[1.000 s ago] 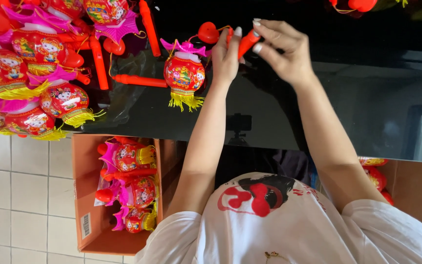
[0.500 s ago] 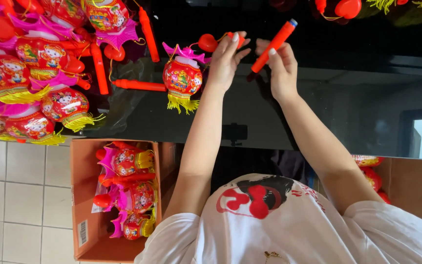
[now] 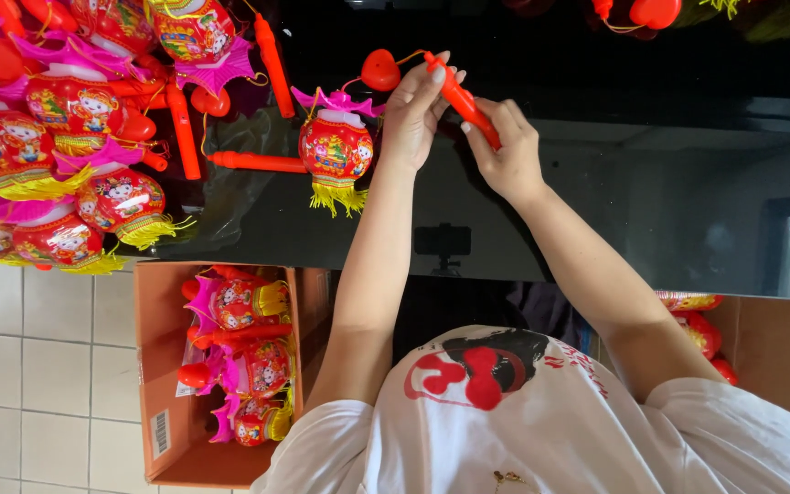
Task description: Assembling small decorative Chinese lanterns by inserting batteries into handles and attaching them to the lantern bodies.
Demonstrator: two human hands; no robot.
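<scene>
My right hand (image 3: 507,157) grips a red plastic stick (image 3: 464,102) that slants up to the left. My left hand (image 3: 416,112) pinches the stick's upper tip with its fingertips. A red heart-shaped piece (image 3: 380,70) hangs on a thin cord just left of that tip. Beside my left wrist, a small red lantern (image 3: 336,151) with a pink top and yellow tassel lies on the glossy black table (image 3: 651,183). Another red stick (image 3: 258,163) lies left of it.
A heap of similar red lanterns (image 3: 75,137) and sticks fills the table's left end. A cardboard box (image 3: 162,366) with more lanterns stands on the tiled floor at left. A second box (image 3: 765,343) is at right. More red pieces (image 3: 656,11) lie at the table's far edge.
The stick pointed up to the right in my right hand half a second ago. It has swung over to the left, and my left fingers now hold its tip.
</scene>
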